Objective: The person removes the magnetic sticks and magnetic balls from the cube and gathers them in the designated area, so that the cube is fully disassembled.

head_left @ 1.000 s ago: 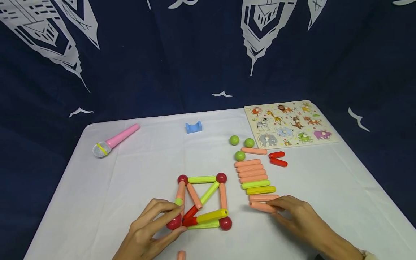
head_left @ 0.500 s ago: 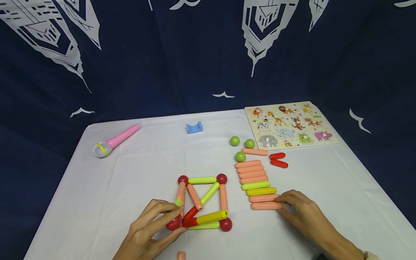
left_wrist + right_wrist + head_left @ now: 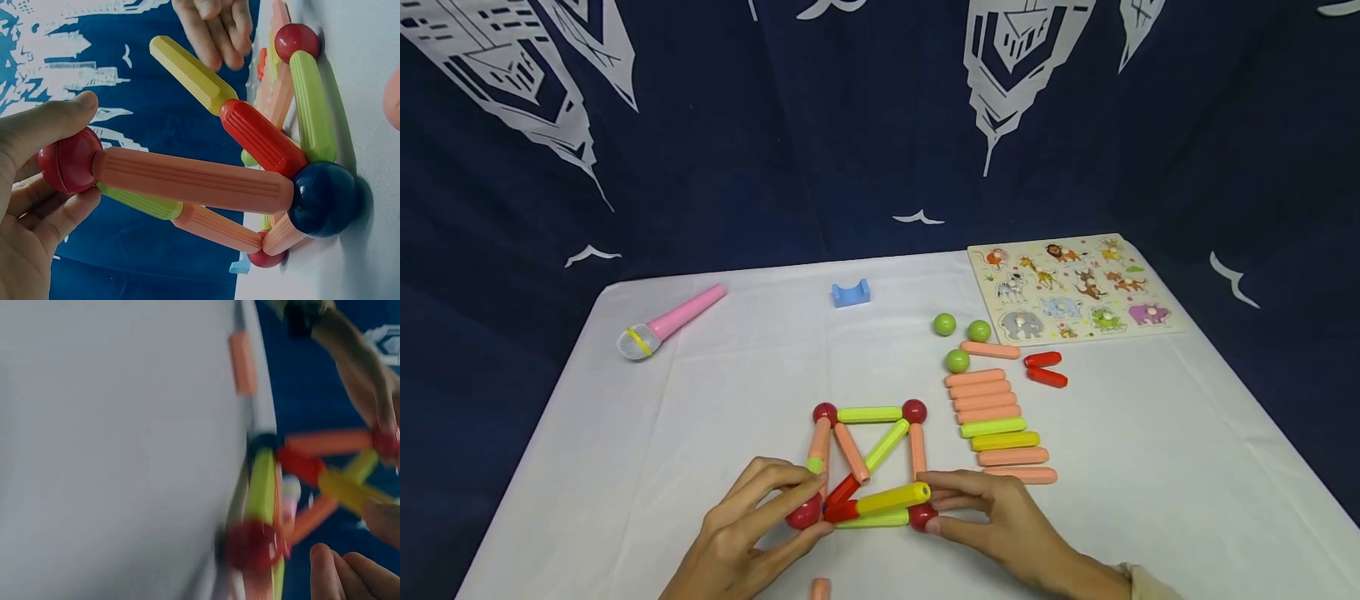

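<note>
My left hand [image 3: 752,525] pinches a red ball [image 3: 72,159] at the raised top of a stick-and-ball frame. From that ball a peach rod [image 3: 194,181] slopes down to a dark blue ball [image 3: 325,200] on the table, hidden by my left hand in the head view. A red rod [image 3: 262,137] rises from the blue ball, with a yellow rod [image 3: 891,498] joined to its upper end. My right hand [image 3: 1000,521] is beside the yellow rod's free end, fingers spread and holding nothing. It overlaps the frame's near right red ball [image 3: 921,517] in the head view.
Right of the frame lies a row of peach, green and yellow rods [image 3: 998,427]. Beyond are green balls [image 3: 957,361], short red rods [image 3: 1047,378] and an animal puzzle board [image 3: 1075,292]. A pink microphone [image 3: 677,321] and a blue stand [image 3: 851,293] lie farther back.
My right hand has let go of a peach rod, now lined up at the near end of the row, and moved left to the yellow rod. My left hand keeps its hold.
</note>
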{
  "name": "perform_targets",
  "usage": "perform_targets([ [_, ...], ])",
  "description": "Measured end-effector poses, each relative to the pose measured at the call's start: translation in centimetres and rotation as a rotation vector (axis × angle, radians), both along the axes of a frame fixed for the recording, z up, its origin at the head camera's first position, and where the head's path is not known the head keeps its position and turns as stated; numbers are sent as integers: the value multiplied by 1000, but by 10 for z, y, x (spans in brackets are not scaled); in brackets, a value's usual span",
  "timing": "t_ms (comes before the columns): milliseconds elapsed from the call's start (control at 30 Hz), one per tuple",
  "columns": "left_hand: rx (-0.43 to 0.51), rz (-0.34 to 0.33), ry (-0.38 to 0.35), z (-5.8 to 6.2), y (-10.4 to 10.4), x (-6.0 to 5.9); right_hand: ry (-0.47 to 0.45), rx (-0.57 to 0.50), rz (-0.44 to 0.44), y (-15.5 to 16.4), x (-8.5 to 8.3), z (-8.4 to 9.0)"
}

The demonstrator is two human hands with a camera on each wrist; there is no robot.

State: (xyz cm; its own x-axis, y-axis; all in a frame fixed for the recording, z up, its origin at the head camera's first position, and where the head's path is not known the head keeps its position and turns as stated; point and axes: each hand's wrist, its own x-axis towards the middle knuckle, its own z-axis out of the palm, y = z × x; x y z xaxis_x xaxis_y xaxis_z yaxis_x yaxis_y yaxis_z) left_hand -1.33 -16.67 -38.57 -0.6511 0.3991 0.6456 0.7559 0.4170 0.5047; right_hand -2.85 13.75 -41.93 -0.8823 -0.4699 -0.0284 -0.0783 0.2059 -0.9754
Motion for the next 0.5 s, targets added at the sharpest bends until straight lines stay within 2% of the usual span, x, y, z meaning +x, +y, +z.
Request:
perform_targets([
  [67, -12, 11, -27, 2, -1, 1, -58, -53, 28, -14, 0, -1],
  [133, -25, 21, -56, 4, -1, 2, -62, -89, 48, -25, 0, -2],
  [367, -88, 51, -82, 6, 0, 6, 89, -138, 33, -35, -2, -3],
  [433, -90, 89, -50, 6, -1, 10, 103, -137, 26, -35, -3, -3],
  [500, -58, 138, 63, 3, 0, 16, 98, -126, 23, -35, -3, -2],
])
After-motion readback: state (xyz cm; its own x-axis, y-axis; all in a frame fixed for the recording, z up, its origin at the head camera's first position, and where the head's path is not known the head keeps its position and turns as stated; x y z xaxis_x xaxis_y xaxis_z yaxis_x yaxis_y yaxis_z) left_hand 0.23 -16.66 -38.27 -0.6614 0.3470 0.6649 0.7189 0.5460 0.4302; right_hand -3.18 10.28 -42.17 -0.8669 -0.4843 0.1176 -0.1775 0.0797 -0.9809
